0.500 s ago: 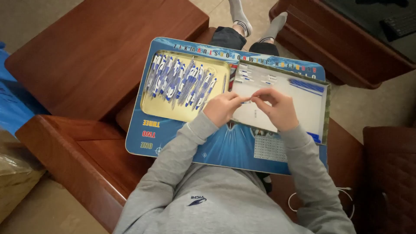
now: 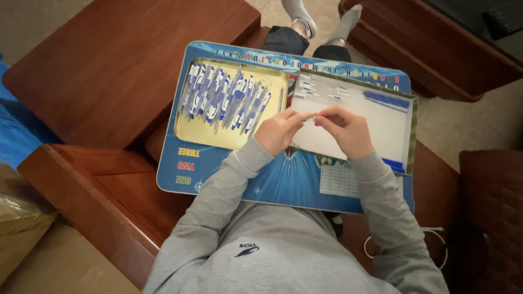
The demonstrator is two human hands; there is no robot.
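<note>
Both hands pinch 1 small white pen part [image 2: 308, 116] between them, left hand [image 2: 279, 130] and right hand [image 2: 344, 129], over the shallow white cardboard box [image 2: 354, 136]. The gold metal tray [image 2: 207, 140], far left on the blue board [image 2: 283, 182], already holds many blue-and-white pens [image 2: 226, 98]; a few loose parts [image 2: 321, 92] remain in the box.

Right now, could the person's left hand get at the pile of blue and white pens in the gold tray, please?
Probably yes. The left hand sits just beside the gold tray, whose top is open, and nothing lies between it and the blue and white pens. Its fingers are pinching a small part together with the right hand, so that would need releasing first.
</note>
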